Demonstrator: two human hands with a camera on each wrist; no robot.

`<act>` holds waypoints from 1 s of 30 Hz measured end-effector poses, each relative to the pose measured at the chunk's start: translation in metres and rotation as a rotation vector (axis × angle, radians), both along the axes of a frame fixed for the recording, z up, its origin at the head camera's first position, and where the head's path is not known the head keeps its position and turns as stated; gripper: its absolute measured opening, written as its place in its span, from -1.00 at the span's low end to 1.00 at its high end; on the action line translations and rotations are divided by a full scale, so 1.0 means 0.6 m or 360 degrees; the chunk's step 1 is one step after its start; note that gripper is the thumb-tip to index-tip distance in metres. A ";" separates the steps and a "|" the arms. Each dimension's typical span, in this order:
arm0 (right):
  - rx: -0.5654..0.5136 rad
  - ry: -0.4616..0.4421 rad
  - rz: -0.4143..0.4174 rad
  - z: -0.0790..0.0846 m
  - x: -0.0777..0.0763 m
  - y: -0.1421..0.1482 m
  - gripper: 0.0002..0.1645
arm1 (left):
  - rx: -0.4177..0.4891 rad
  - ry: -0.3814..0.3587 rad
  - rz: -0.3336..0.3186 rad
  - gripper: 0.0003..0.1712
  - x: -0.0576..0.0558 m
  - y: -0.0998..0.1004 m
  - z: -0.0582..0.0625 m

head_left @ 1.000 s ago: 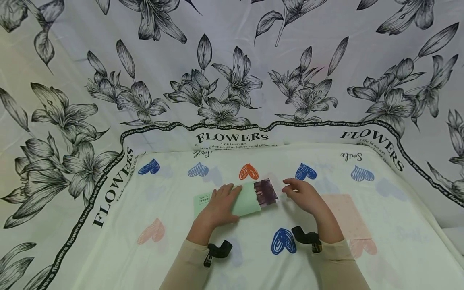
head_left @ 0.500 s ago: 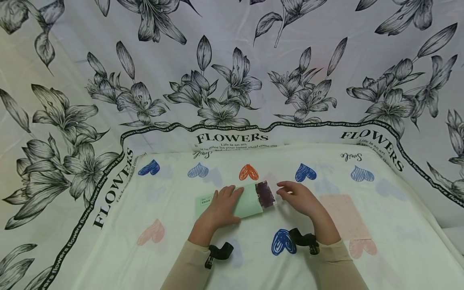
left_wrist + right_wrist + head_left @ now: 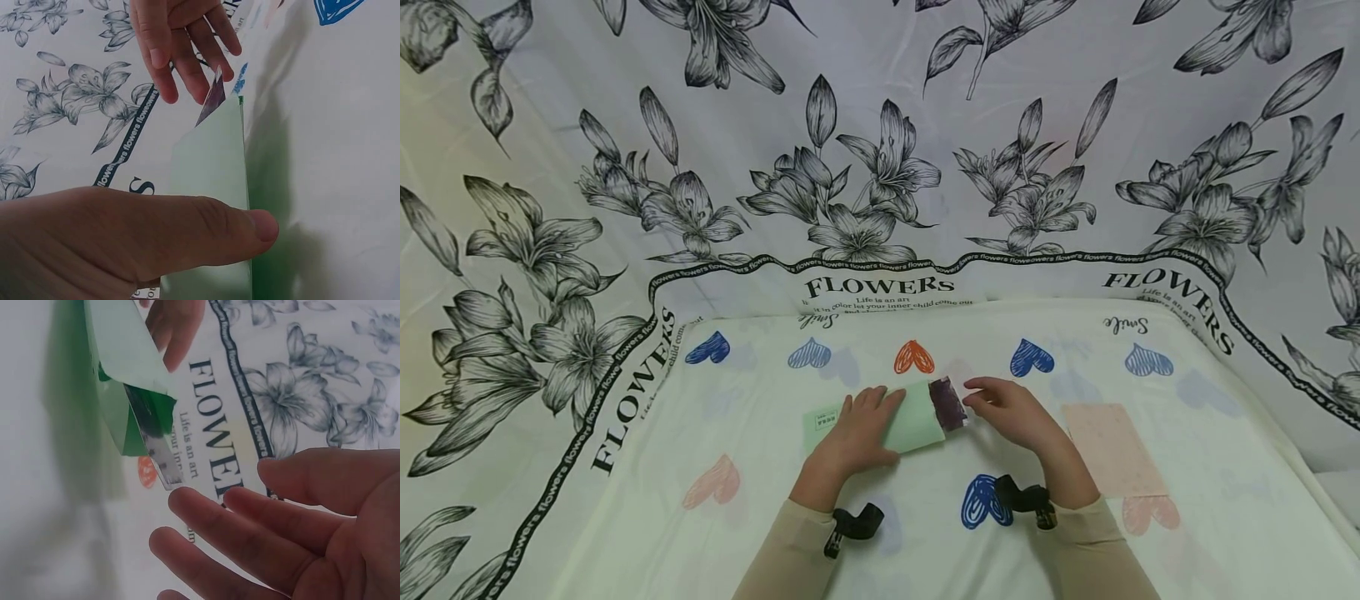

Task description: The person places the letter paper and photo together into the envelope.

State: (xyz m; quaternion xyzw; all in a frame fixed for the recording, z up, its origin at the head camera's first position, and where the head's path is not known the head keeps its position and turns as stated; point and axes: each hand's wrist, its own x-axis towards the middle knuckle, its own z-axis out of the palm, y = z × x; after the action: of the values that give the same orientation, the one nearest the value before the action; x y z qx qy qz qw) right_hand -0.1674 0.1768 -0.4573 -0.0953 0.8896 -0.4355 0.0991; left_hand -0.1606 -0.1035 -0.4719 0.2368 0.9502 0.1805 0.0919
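Observation:
A pale green envelope [image 3: 913, 421] lies slanted across the middle of the cloth-covered table. My left hand [image 3: 855, 429] holds it from above, thumb [image 3: 231, 226] at the near edge and fingers at the far edge. Out of the envelope's mouth on the right sticks a dark purple photo-like card [image 3: 950, 404], its other part hidden inside. My right hand [image 3: 1009, 410] is beside the card's outer end with fingers extended and loosely bent. In the right wrist view, a fingertip [image 3: 182, 499] is at the card's corner [image 3: 169, 478]; I cannot tell whether they touch.
A pink rectangular paper or envelope [image 3: 1116, 450] lies to the right of my right forearm. The white tablecloth [image 3: 737, 533] carries printed hearts. A flower-printed curtain [image 3: 880, 167] hangs behind the table. Each wrist wears a black camera mount [image 3: 859, 522].
My right hand has moved left toward the envelope, and less of the card sticks out. The left hand and envelope have shifted very slightly right.

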 end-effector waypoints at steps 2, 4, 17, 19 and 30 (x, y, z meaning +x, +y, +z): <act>0.0014 0.0019 0.0028 0.000 0.001 -0.003 -0.55 | 0.0007 0.0000 -0.0005 0.14 0.000 0.001 0.000; 0.0031 0.0040 0.0038 0.001 0.002 -0.004 -0.54 | 0.0018 -0.0004 -0.0010 0.14 0.001 0.001 0.000; 0.0014 0.0038 0.0007 0.004 0.004 -0.002 -0.53 | 0.0003 0.0008 -0.0005 0.12 0.000 0.000 0.003; 0.0015 0.0019 0.0018 0.003 0.005 -0.007 -0.53 | 0.0008 0.0010 -0.0012 0.12 0.001 0.001 0.004; 0.0066 0.0072 0.0032 0.002 0.005 -0.005 -0.53 | 0.0018 -0.0012 0.0009 0.12 0.004 0.003 0.008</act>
State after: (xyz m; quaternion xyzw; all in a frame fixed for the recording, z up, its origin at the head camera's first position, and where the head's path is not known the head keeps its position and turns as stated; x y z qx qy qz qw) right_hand -0.1645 0.1737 -0.4561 -0.1121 0.8995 -0.4137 0.0852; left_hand -0.1580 -0.1020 -0.4669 0.2340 0.9495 0.1871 0.0937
